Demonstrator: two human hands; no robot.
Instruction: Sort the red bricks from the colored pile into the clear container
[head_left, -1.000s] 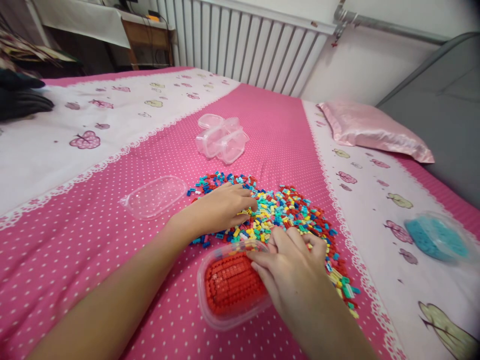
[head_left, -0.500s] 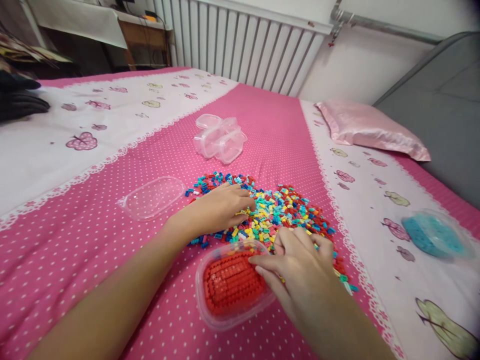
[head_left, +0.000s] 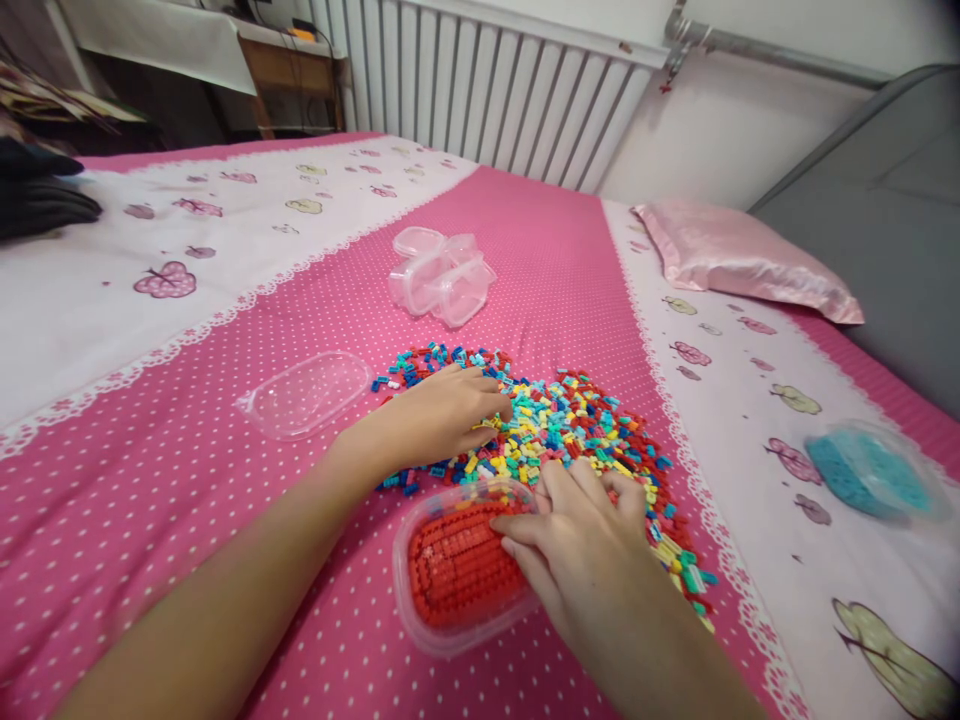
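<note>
A clear plastic tub [head_left: 442, 640] stands on the bed in front of me. Neat, tight rows of red toy building bricks [head_left: 465, 565] fill its inside. My right hand [head_left: 581, 545] reaches over the tub's right side, index finger and thumb close together on the red bricks; whatever is between them is hidden. Beyond the tub spreads a loose heap of small building bricks [head_left: 551, 425] in red, yellow, blue, green and white. Palm down on the heap's left part lies my left hand [head_left: 457, 405], fingers loosely bent and a little apart, touching bricks.
A clear lid [head_left: 307, 395] lies left of the heap. Several empty clear tubs [head_left: 442, 275] are piled farther back. At the right sits a tub of turquoise bricks [head_left: 870, 470]. A pink pillow [head_left: 742, 260], a radiator [head_left: 480, 90] and a black glove [head_left: 45, 195] are around the bed.
My right hand has shifted slightly left, and its fingertips sit a little farther over the red bricks. The left hand stays on the heap.
</note>
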